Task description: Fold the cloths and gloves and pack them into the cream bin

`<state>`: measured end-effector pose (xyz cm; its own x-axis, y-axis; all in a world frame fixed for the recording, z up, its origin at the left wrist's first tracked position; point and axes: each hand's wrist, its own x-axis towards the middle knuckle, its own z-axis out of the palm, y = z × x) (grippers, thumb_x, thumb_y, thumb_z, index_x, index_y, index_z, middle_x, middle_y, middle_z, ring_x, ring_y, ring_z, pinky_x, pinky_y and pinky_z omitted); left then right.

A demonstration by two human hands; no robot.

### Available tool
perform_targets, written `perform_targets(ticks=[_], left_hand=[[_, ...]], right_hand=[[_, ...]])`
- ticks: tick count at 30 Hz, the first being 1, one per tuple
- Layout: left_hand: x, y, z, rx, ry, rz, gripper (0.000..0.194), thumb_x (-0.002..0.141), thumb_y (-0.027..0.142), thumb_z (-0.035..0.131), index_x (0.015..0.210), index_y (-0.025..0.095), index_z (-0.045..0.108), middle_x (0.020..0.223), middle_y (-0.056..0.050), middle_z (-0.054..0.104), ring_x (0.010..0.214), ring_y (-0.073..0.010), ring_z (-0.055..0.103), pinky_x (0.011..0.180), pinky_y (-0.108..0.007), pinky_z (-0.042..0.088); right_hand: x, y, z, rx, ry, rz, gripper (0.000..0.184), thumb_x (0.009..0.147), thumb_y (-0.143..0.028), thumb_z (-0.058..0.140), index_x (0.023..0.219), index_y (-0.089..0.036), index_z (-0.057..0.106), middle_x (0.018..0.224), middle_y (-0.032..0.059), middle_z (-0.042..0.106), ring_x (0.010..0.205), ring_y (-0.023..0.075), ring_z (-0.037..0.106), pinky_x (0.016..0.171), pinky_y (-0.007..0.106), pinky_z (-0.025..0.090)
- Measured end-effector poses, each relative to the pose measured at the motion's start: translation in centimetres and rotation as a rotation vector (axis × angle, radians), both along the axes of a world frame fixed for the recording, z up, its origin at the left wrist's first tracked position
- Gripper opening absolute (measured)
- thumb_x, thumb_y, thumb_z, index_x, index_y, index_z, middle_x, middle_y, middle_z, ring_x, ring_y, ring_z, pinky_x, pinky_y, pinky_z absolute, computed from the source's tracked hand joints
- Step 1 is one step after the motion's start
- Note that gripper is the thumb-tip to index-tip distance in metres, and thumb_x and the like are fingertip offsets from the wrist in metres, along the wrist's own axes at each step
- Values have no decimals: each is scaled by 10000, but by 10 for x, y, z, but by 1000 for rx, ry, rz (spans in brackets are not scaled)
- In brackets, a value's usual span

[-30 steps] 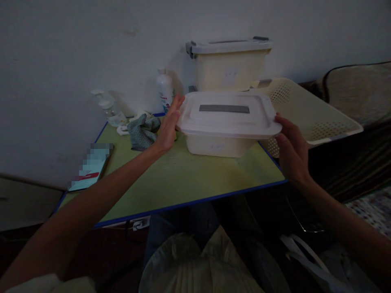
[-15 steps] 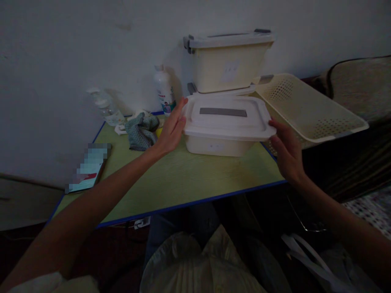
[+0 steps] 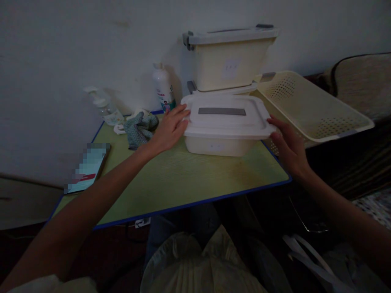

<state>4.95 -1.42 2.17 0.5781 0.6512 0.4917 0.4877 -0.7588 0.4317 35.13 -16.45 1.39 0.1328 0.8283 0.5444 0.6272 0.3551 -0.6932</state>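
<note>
A low white storage box [image 3: 215, 146] stands on the green table [image 3: 195, 179], topped by a white lid [image 3: 220, 127] with a grey handle strip [image 3: 222, 111]. At the lid's left end, my left hand [image 3: 171, 128] has its fingertips over the rim and its thumb lower down. My right hand [image 3: 290, 148] grips the right end, fingers on the rim and thumb beneath. Between them the lid lies on the box; whether it is fully seated I cannot tell.
Behind stands a taller lidded box [image 3: 229, 65] on another box, mostly hidden. A perforated basket [image 3: 308, 106] is at the right. Leftward are a white bottle [image 3: 164, 87], a pump bottle [image 3: 106, 110], a crumpled cloth [image 3: 139, 128] and a phone [image 3: 88, 167].
My left hand has turned from lying along the lid's side to laying its fingers over the rim. My right hand keeps its hold. The box has barely moved.
</note>
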Motion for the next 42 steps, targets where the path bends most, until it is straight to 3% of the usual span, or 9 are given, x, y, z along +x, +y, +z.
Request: perform_targets(ticks=[4,8,11,16,24,35,42], left_hand=[[-6,5,14,-81,162,-82,740,859,678,236,1345,157,437,1478,-153,330,1391,-274,251,1129,-516,108],[-12,11,23,-122,292,-160,896,763,775,315,1424,170,301,1531,-145,186,1420,-311,109,1127,-533,44],[-15,14,24,-113,301,-172,967,715,789,397,1445,173,248,1545,-144,120,1417,-337,94,1133,-527,80],[-16,16,25,-110,302,-199,946,735,773,388,1462,205,182,1554,-113,95,1419,-328,101,1138,-524,96],[-17,16,23,-77,283,-208,923,750,747,412,1448,169,240,1540,-136,160,1413,-323,144,1144,-499,123],[-16,9,20,-112,237,-175,870,754,731,429,1435,210,281,1541,-107,172,1415,-324,126,1145,-516,88],[-17,10,23,-50,317,-183,864,772,706,432,1430,165,284,1528,-139,207,1407,-320,175,1132,-515,162]], right_hand=[[11,8,15,-81,-105,-24,288,876,-511,426,1137,-534,545,1347,-172,473,1307,235,394,1127,509,264],[17,24,29,-220,-228,-17,495,855,-616,379,1291,-405,482,1438,-102,389,1351,246,327,1158,495,192],[19,33,32,-274,-274,24,581,846,-652,360,1343,-362,434,1482,-77,311,1383,228,258,1175,457,139],[22,37,33,-315,-313,57,686,863,-649,328,1408,-232,360,1517,19,245,1403,227,195,1173,452,93],[20,42,35,-339,-267,43,648,851,-662,329,1388,-303,382,1516,-42,244,1403,221,195,1179,424,93],[31,52,25,-298,-226,94,552,804,-594,509,1300,-353,486,1498,-85,286,1390,279,218,1154,514,111],[22,49,26,-226,-222,91,484,841,-555,472,1278,-352,507,1480,-75,328,1376,267,265,1150,526,133]])
